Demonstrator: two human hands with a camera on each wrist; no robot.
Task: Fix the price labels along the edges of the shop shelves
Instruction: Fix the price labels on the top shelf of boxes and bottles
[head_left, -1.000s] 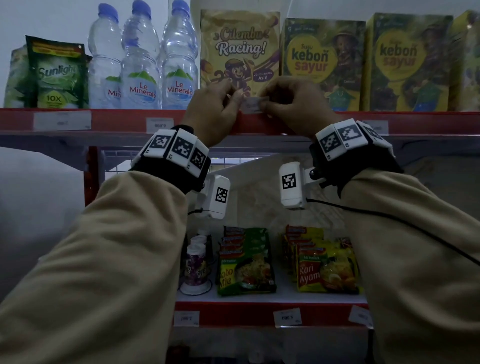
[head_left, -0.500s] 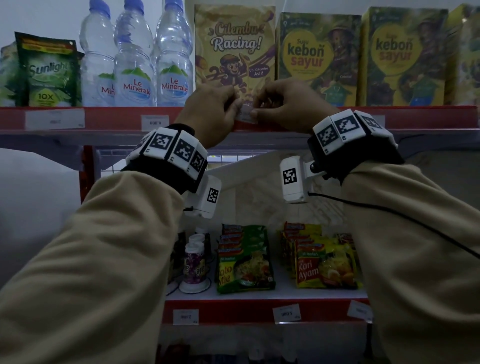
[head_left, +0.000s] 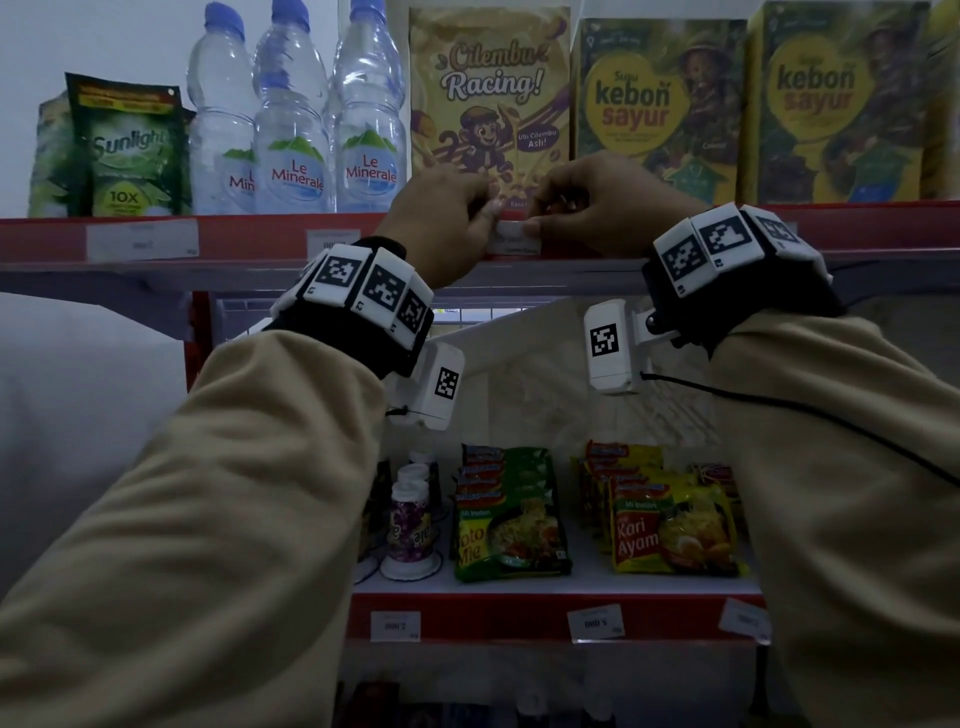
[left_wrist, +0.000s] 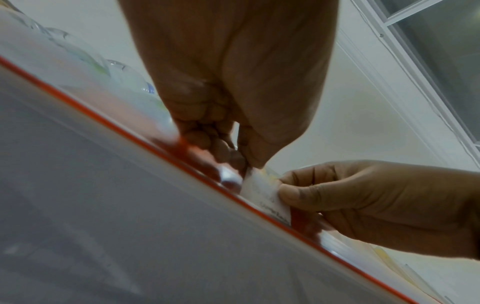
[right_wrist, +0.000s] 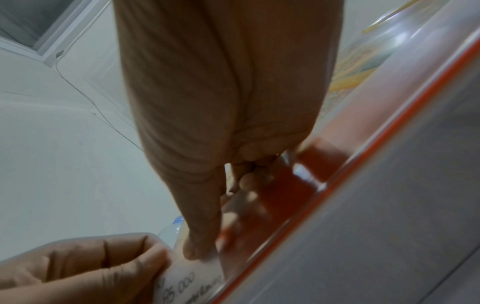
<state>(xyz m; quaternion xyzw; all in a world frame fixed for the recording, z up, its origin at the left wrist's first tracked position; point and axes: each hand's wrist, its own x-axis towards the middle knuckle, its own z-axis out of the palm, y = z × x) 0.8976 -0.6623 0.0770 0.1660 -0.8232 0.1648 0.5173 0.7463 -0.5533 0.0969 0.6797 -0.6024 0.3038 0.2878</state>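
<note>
- The left hand and the right hand are raised side by side at the front edge of the upper shelf, each pinching one end of a small white price label between thumb and curled fingers.
- The left wrist view shows the left thumb and fingertips closed on the label's near end, with the right hand's thumb pressed on the other end.
- The label lies flat against the shelf's red edge strip, near the middle of that edge, below the yellow Cilembu Racing box.
- It is a white paper slip with dark handwriting; in the right wrist view the figures read roughly "95 000", and the line beneath is too smeared to read.
- Both hands cover the label's ends, so its full outline is hidden, and I cannot tell whether it is slotted into the strip or only held against it.
- Both wrist views are soft with blur near the fingertips.
- Along the same edge to the left sit two more labels, their print unreadable.
- Above that edge stand water bottles and a green Sunlight pouch; kebon sayur boxes stand to the right, the last cut off by the frame.
- The lower shelf carries noodle packets and three labels on its edge, the rightmost tilted.
</note>
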